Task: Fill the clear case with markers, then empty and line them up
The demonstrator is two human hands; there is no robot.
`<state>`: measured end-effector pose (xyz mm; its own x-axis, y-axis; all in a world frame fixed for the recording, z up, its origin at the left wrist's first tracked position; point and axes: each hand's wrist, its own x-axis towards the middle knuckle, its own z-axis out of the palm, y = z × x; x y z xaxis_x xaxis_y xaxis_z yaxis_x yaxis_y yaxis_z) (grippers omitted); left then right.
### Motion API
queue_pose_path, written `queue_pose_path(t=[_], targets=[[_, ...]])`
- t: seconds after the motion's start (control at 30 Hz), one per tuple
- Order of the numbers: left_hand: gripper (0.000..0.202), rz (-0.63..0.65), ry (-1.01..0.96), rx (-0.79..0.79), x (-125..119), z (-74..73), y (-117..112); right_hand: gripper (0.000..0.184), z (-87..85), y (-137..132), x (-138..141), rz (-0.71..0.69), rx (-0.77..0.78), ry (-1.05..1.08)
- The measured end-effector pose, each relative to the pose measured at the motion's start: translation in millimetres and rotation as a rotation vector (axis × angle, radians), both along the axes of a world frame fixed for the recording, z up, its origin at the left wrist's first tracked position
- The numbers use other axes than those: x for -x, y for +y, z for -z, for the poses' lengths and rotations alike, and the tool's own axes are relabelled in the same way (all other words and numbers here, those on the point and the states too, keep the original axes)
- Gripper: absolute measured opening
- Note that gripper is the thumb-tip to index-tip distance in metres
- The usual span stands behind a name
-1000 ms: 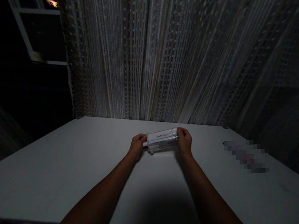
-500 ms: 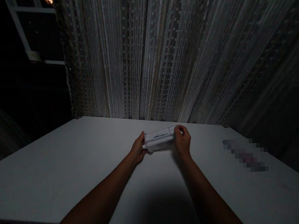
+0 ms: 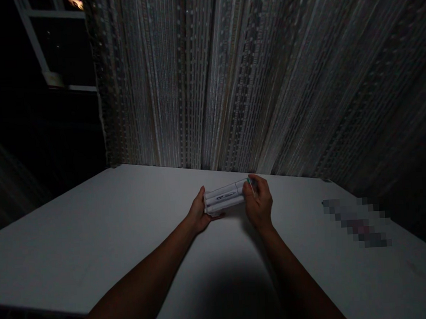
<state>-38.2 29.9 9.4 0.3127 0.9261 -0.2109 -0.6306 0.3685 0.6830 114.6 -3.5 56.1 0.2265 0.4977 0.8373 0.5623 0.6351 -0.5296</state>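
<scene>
White markers [image 3: 222, 197] with dark print [image 3: 226, 196], seemingly green tip [image 3: 249, 181], white tabletop [image 3: 130, 217], grey striped-and-dotted curtain [image 3: 190, 84]

left hand: my left hand [image 3: 199, 212] was cupped around the near-left end of a bundle of white markers [image 3: 225, 196], thumb up, fingertips poking out below
right hand: the right hand [image 3: 259, 201] had the other end, thumb in front, with a bit of green [image 3: 249, 181] peeking out by the fingers
bundle: held up over the table, right end tipped a little higher — dark print on the side, too small to read
table: big white table [image 3: 95, 243], pretty dim
right side: some pixelated thing [image 3: 357, 224] — couldn't tell what
behind: striped curtain [image 3: 179, 75], dark window [image 3: 64, 48] at upper left
</scene>
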Motion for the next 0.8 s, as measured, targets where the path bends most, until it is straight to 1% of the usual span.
queue_pose_path(t=[0.1, 0.2, 0.4, 0.63, 0.8], targets=[[0.043, -0.024, 0.0, -0.017, 0, 0.0, 0, 0.029, 0.5, 0, 0, 0.015, -0.001, 0.022], [0.038, -0.072, 0.027, -0.028, 0, 0.0, 0, 0.03, 2.3, 3, 0, 0.013, 0.031, 0.037], [0.038, -0.147, 0.131, -0.099, -3, 0.4, 0, 0.034, 5.2, 8, -3, 0.015, 0.085, 0.131], [0.035, -0.231, 0.25, -0.161, -4, 6.9, 6, 0.035, 7.4, 8, -4, 0.008, 0.1, 0.136], [0.037, -0.22, 0.243, -0.18, -4, 8.6, 8, 0.038, 8.5, 12, -6, -0.006, 0.133, 0.222]])
